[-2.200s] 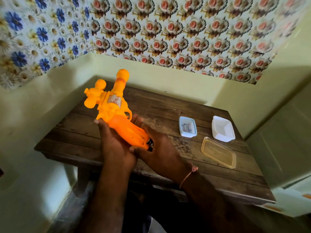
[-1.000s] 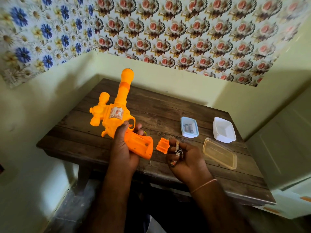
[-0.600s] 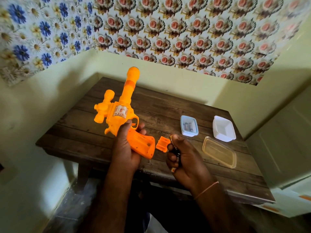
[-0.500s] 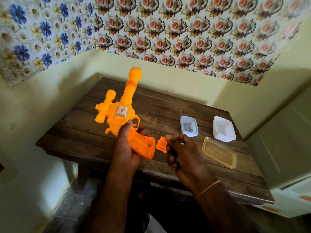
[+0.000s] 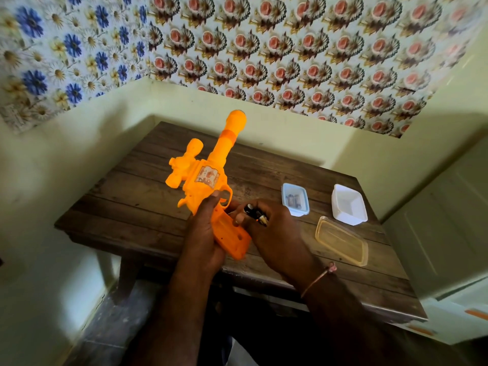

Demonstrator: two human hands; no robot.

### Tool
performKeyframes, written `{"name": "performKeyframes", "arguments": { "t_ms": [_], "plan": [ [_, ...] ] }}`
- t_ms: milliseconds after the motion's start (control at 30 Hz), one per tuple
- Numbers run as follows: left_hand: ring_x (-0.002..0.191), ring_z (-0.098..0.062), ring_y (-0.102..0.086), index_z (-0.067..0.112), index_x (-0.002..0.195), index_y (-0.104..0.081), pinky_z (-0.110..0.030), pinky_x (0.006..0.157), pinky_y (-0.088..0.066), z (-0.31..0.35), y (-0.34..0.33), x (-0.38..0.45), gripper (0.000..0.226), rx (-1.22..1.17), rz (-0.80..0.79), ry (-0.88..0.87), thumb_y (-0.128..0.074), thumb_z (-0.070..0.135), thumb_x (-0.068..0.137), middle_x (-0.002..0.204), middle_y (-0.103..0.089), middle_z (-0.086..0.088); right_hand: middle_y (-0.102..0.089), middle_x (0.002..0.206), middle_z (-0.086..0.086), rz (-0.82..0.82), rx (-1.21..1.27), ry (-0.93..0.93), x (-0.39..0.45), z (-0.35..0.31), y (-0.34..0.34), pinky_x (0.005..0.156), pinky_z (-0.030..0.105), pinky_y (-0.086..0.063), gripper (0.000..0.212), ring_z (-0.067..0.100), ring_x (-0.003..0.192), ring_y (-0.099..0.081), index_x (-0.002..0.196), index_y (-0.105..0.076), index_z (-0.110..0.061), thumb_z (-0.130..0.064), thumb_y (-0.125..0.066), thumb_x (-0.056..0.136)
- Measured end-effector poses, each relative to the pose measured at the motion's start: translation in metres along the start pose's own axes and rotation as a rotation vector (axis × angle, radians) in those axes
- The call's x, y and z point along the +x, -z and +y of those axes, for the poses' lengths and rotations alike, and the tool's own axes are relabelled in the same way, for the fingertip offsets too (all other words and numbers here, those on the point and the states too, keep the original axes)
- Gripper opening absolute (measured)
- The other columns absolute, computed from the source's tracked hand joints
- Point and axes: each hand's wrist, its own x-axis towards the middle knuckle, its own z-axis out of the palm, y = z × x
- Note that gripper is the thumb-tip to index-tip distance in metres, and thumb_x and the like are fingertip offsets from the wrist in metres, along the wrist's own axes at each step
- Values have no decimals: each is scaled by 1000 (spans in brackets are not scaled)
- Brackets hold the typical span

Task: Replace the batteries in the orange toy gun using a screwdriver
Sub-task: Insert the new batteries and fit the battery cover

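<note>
Floral wallpaper fills the top of the frame above pale green walls, and a dark plank wooden worktop [image 5: 148, 196] sits in the corner below. Your left hand [image 5: 203, 239] grips the orange plastic toy gun [image 5: 208, 180] by its handle at the centre of the frame, fingers curled round it, the barrel pointing up toward the back wall and the butt of the handle facing you. Your right hand [image 5: 274, 233] lies just to the right of the handle, its fingertips touching the handle's side, and its curled fingers hold small dark cylindrical batteries [image 5: 254, 213]; how many I cannot tell. A thin cord bracelet [image 5: 320, 277] circles your right wrist. On the worktop at centre right sit a small pale blue plastic tub [image 5: 303, 207] with small cylinders inside, a white rectangular plastic tub [image 5: 350, 216] to its right, and a clear yellowish plastic lid [image 5: 340, 241] lying flat nearer to you.
</note>
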Motion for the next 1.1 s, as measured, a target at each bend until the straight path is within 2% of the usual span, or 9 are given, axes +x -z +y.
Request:
{"name": "performKeyframes", "arguments": {
  "t_ms": [133, 300, 400, 600, 800, 900, 967, 1033, 1100],
  "plan": [
    [83, -30, -60, 21, 84, -78, -47, 82, -48, -2, 1, 1, 23, -31, 7, 24, -64, 39, 80, 90, -66, -15, -62, 77, -10, -32, -194, 44, 5, -2, 1, 58, 15, -40, 10, 3, 69, -55, 79, -62, -24, -20, -66, 88],
    [110, -42, -54, 18, 133, -57, -61, 97, -43, -5, 3, 5, 58, -82, 35, 21, -69, 42, 81, 124, -58, -24, -66, 95, -10, -54, -315, 158, 3, -9, 0, 67, 20, -44, 16, 5, 83, -57, 103, -65, -25, -19, -63, 88],
    [118, -45, -55, 17, 135, -54, -61, 101, -41, -7, 4, 5, 55, -94, 28, 22, -65, 39, 86, 129, -58, -26, -66, 100, -10, -45, -314, 203, 0, -14, 0, 64, 13, -39, 24, 2, 81, -55, 108, -58, -26, -17, -65, 87],
    [112, -43, -57, 18, 134, -55, -63, 103, -36, -8, 7, 9, 53, -64, 3, 46, -60, 39, 86, 121, -64, -24, -65, 104, -5, -56, -347, 215, -3, -16, -1, 69, 27, -49, 26, 10, 88, -60, 107, -51, -28, -18, -64, 88],
    [99, -36, -68, 16, 137, -51, -52, 86, -54, -6, 4, 8, 57, -62, -16, 68, -59, 40, 86, 111, -69, -20, -64, 93, -8, -44, -351, 236, -1, -10, -1, 61, 28, -47, 23, 9, 69, -55, 101, -52, -33, -20, -65, 87],
    [94, -35, -68, 17, 132, -56, -52, 83, -55, -5, 5, 9, 50, -53, -25, 34, -59, 40, 87, 108, -69, -19, -62, 83, -10, 90, -179, 207, -2, -8, -2, 60, 32, -51, 23, 9, 67, -58, 91, -52, -29, -18, -70, 83],
    [94, -37, -64, 14, 134, -55, -55, 89, -50, -5, 5, 9, 61, -42, 26, 17, -66, 42, 81, 107, -66, -20, -60, 82, -8, 199, 0, 128, 0, -9, -1, 58, 24, -50, 22, 5, 68, -58, 90, -53, -23, -15, -72, 81],
    [85, -31, -63, 13, 136, -52, -47, 79, -52, -4, 6, 10, 65, -37, 62, 13, -65, 43, 80, 100, -64, -18, -63, 87, -5, 225, 139, 47, 2, -9, 1, 59, 15, -46, 18, 2, 71, -58, 96, -59, -21, -12, -69, 84],
    [71, -22, -65, 14, 136, -51, -36, 64, -54, -4, 7, 10, 61, -23, 74, 19, -61, 42, 83, 89, -66, -13, -65, 82, -3, 197, 255, -60, 4, -7, 4, 53, 19, -42, 6, 5, 61, -54, 93, -64, -19, -17, -67, 87]
  ]
}}
